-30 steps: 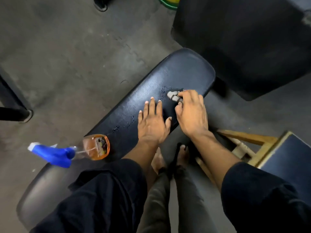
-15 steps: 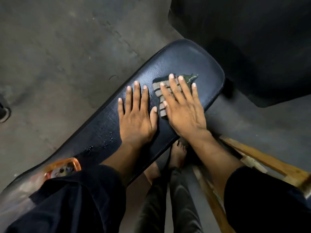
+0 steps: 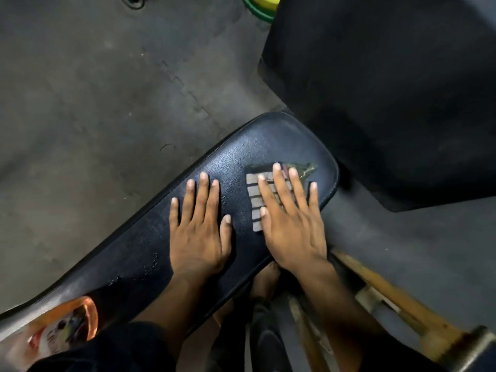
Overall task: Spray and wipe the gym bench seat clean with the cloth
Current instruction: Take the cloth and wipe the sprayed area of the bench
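Two hands lie flat, fingers spread, on the black padded worktop [image 3: 134,251]: left hand [image 3: 197,232] bare on textured vinyl, right hand [image 3: 291,226] pressing the striped grey cloth [image 3: 256,202] near its rounded end. Wiping is in hand; droplets [image 3: 150,267] nearer the orange spray bottle [image 3: 67,326] likely need the next pass.

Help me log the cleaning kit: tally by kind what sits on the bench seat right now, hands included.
Hands: 2, left hand and right hand, both flat
Cloths: 1, striped cloth under the right hand
Spray bottles: 1, orange spray bottle
Total: 4 on the bench seat
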`<state>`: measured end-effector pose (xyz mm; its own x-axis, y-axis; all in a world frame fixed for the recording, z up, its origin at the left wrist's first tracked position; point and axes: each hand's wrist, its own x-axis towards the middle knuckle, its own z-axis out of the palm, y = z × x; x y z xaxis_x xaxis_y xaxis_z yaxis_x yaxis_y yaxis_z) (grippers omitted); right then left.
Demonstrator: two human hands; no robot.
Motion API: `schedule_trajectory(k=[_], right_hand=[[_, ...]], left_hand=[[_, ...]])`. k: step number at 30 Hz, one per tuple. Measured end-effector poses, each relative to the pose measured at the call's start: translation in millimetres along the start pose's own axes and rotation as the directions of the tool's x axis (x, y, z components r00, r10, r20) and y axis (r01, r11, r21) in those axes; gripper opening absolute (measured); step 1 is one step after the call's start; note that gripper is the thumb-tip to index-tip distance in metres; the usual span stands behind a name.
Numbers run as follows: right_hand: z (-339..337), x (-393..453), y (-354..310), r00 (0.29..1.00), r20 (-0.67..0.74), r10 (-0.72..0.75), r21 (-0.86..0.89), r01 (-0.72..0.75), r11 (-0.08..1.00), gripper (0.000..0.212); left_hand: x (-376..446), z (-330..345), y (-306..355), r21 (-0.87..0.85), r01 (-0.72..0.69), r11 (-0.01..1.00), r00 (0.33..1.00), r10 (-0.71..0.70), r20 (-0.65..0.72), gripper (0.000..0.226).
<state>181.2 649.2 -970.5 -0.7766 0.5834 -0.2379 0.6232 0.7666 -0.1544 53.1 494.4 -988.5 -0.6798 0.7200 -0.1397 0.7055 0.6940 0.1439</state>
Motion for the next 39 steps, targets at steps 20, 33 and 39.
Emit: schedule_trajectory(k=[20,33,39], right_hand=[[-11,40,-24,0.996,0.066,0.062,0.004,-0.063,0.998,0.078],[15,-70,-71,0.978,0.134,-0.161,-0.083,0.173,0.981,0.075],[13,-5,-116,0.994,0.068,-0.082,-0.026,0.084,0.996,0.075]], left_hand=[[-4,-17,-3,-0.138,0.018,0.99,1.0,-0.015,0.019,0.064],[-110,-25,-82,-0.117,0.167,0.979,0.986,-0.168,0.004,0.068],[-114,-12,-95,-0.066,0.165,0.984,0.981,-0.17,-0.095,0.073]])
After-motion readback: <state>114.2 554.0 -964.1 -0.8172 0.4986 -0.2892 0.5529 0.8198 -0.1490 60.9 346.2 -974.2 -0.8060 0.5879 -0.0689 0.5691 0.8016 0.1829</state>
